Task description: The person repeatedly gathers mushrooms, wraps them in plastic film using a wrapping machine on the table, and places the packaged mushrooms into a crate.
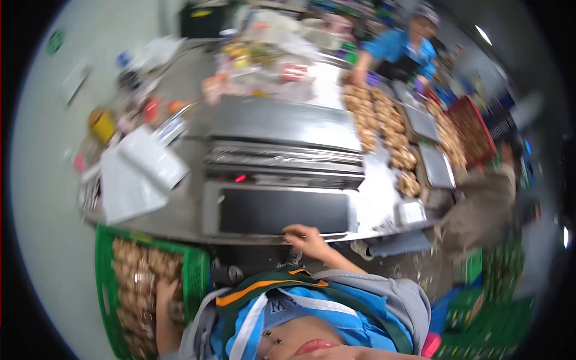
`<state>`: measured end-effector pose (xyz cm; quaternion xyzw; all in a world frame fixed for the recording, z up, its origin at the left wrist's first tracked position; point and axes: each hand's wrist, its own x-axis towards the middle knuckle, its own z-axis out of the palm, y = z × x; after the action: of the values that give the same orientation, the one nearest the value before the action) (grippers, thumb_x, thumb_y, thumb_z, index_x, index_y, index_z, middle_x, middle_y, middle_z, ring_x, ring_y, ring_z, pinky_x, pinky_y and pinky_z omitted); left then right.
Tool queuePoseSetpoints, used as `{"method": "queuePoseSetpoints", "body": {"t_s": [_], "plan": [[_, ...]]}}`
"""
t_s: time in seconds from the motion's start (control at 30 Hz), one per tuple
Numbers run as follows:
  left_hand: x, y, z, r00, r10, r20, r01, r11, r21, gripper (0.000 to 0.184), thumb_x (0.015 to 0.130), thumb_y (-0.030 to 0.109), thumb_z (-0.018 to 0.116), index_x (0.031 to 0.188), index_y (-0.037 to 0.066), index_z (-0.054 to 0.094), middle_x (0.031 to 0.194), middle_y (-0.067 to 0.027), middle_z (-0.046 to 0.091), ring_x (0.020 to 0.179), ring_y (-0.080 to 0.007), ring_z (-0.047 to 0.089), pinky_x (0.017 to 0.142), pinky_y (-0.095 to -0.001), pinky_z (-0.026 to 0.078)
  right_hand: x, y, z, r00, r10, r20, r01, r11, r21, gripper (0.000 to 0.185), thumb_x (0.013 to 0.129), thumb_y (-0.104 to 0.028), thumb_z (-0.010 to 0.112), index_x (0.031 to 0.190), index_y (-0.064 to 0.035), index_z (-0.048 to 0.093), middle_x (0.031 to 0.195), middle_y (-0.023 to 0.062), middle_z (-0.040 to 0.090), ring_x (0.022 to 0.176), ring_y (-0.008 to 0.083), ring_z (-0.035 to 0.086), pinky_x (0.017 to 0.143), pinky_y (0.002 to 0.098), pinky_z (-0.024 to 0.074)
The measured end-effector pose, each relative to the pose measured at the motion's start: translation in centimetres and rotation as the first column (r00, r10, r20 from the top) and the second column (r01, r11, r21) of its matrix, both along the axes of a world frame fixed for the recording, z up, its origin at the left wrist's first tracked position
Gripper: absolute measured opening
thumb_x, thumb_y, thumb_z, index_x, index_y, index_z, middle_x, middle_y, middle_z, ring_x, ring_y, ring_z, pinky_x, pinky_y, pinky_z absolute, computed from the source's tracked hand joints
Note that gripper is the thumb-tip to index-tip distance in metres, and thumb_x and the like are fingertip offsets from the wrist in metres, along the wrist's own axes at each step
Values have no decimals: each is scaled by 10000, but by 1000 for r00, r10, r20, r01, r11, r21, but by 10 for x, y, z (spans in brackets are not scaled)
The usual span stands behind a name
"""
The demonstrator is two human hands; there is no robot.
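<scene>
My left hand [167,293] reaches down into a green crate [103,264] at the lower left. It rests against brown, rounded items in shiny film [137,267], which look like mushrooms or small potatoes. Blur and the packs hide its fingertips, so its grip is unclear. At the front edge of the black plate [282,210] of a film-wrapping machine [282,120] is my right hand [304,239]. Its fingers are loosely bent and nothing shows in them. A small red light [240,178] glows above the plate.
White sheets or bags [138,174] lie on the table's left. Film-wrapped brown packs [393,129] stand in rows at the right, beside grey trays [437,165] and a red crate [473,129]. A co-worker in blue [399,48] stands at the far right; another person's sleeve [480,201] is nearer.
</scene>
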<state>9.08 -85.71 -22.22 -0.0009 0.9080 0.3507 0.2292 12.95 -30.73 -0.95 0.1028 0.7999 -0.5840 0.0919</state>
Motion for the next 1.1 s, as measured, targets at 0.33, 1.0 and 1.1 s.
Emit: {"method": "queuePoseSetpoints", "body": {"t_s": [0.33, 1.0, 1.1], "plan": [[-73, 397, 203, 890, 284, -355, -2, 783, 622, 147, 856, 55, 549, 994, 16, 580, 726, -9, 531, 617, -72, 503, 536, -188, 409, 71, 480, -96, 338, -748, -571, 940, 241, 241, 359, 853, -252, 560, 1104, 5, 566, 963, 133, 624, 906, 233, 593, 824, 305, 444], [-9, 957, 65, 926, -367, -83, 362, 806, 469, 903, 710, 407, 692, 1351, 3, 201, 1300, -270, 270, 1220, -391, 276, 1024, -436, 247, 69, 531, -113, 559, -774, -297, 648, 185, 739, 595, 837, -397, 527, 1313, -75, 373, 1298, 187, 401, 1189, 335, 393, 959, 445, 326], [-9, 965, 59, 920, -381, -88, 379, 810, 447, 838, 731, 466, 647, 1346, 44, 265, 1322, -283, 246, 1238, -405, 255, 1036, -439, 220, 78, 555, -134, 537, -811, -232, 831, 461, 311, 624, 822, -450, 531, 1308, -89, 378, 1266, 191, 424, 1168, 332, 420, 952, 414, 354]]}}
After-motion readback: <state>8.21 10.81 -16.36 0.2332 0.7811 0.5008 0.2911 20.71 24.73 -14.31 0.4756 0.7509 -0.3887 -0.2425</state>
